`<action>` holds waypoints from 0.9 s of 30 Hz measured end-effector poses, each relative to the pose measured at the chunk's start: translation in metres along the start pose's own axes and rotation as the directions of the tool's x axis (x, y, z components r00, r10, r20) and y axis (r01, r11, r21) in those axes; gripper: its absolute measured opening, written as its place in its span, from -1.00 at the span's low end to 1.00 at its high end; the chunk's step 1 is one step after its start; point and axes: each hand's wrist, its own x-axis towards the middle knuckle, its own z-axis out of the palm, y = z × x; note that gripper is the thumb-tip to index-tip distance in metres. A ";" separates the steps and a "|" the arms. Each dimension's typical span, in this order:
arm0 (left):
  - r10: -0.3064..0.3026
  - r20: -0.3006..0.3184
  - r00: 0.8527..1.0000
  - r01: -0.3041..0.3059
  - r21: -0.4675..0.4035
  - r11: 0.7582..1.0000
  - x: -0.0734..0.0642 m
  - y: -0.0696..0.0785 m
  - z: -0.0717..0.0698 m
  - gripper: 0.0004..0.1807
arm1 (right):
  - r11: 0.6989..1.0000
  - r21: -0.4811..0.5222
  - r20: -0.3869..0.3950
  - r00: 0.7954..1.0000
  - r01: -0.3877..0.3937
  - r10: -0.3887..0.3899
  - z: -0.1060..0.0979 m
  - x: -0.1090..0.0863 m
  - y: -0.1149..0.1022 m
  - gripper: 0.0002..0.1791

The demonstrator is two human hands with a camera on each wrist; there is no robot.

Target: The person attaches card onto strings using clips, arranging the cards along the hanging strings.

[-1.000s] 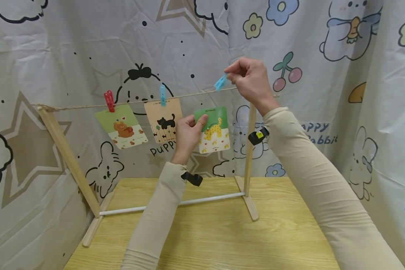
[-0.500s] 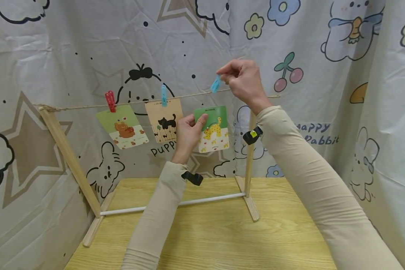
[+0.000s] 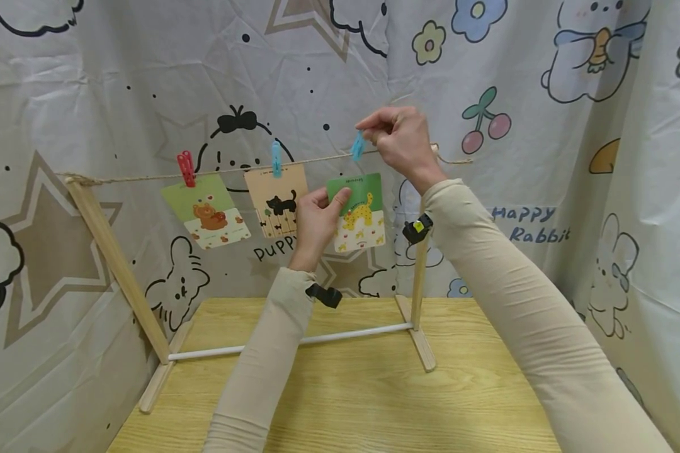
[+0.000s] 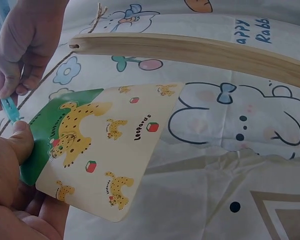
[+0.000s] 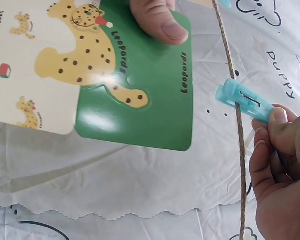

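My left hand pinches the left edge of a green and cream leopard card, thumb in front. The card is held just below the twine, apart from it in the right wrist view. Above it, my right hand pinches a light blue clothespin by its handle end. In the right wrist view the clothespin's front end lies across the twine; whether it bites the twine I cannot tell. The left wrist view shows the leopard card tilted, its green end near the clothespin.
A red clothespin holds a bear card on the twine; another blue clothespin holds a black cat card. The twine spans two wooden posts, joined low by a white rod on the wooden table. A printed curtain hangs behind.
My right hand has moved left and slightly down with the blue clothespin, bringing it to the twine above the leopard card. My left hand has raised the card slightly.
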 end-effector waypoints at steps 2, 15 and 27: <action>0.003 0.001 1.000 -0.003 -0.002 1.000 0.001 0.001 0.000 -0.59 | 1.000 -0.010 0.011 1.000 -0.014 0.014 0.001 -0.001 0.000 -0.84; -0.008 -0.023 1.000 0.008 -0.007 1.000 0.008 0.008 -0.001 -0.59 | 0.998 -0.050 0.059 0.997 -0.040 0.043 0.003 -0.001 -0.002 -0.84; -0.001 -0.013 1.000 0.001 -0.016 1.000 0.012 0.014 -0.001 -0.55 | 0.995 -0.086 0.093 0.994 -0.049 0.057 0.003 -0.001 -0.002 -0.83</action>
